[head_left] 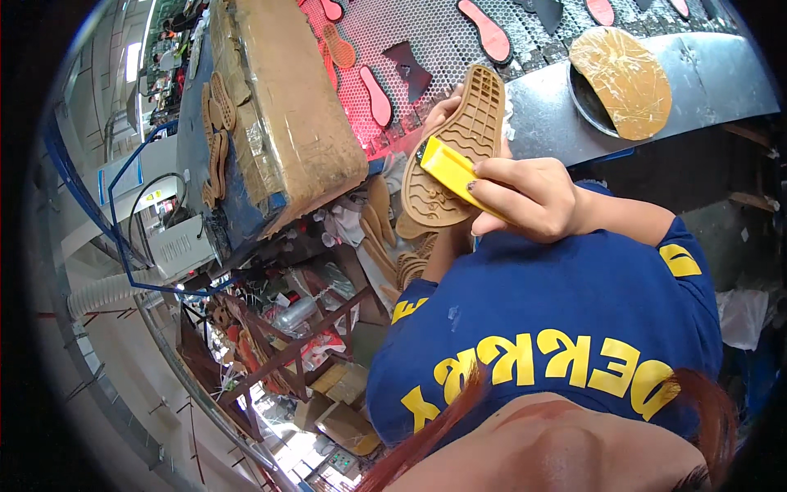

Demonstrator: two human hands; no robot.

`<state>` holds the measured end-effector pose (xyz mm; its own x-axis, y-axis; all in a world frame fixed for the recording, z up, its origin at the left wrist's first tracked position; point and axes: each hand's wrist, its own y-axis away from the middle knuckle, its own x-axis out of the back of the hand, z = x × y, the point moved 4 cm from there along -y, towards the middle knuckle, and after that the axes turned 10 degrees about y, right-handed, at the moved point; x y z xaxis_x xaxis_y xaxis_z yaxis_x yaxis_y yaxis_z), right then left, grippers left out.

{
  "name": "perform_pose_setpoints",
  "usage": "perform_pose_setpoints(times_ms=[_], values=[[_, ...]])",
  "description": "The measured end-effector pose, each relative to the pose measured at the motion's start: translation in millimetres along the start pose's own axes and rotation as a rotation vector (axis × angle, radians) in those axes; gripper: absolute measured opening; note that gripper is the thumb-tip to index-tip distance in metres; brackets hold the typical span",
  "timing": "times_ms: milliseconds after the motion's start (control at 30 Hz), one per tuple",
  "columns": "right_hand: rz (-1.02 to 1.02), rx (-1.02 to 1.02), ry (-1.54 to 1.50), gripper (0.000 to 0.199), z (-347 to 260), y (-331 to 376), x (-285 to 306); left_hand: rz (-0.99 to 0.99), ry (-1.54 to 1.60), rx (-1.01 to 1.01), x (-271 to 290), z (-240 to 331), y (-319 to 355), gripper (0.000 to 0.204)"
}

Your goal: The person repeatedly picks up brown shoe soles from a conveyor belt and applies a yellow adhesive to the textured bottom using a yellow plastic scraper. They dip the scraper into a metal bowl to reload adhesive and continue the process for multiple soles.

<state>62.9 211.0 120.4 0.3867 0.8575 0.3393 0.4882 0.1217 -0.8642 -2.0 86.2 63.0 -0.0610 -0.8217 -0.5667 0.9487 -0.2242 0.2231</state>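
Observation:
A tan shoe sole is held up in front of my chest, its grid and wavy tread facing me. My left hand is closed around the sole from behind. Only some of its fingers show past the sole's left edge; the rest is hidden. A flat yellow brush with a dark tip lies across the sole's middle. My right hand pinches the yellow end between thumb and fingers, and the dark tip is at the sole's left edge.
Ahead runs a mesh conveyor carrying pink insoles and dark cut pieces. A round can partly covered by a tan disc stands on the metal ledge. Cardboard covers the left bench; more soles lie beyond.

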Motion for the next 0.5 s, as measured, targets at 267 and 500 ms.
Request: perform_pose_setpoints(times_ms=[267,500], values=[[0.036,0.057,-0.014,0.039,-2,-4,3,-0.155,0.066,-0.056,-1,-5,-2,0.039],[0.060,0.055,0.007,0.041,-2,-3,2,-0.245,-0.189,-0.116,-18,-7,-1,0.052]])
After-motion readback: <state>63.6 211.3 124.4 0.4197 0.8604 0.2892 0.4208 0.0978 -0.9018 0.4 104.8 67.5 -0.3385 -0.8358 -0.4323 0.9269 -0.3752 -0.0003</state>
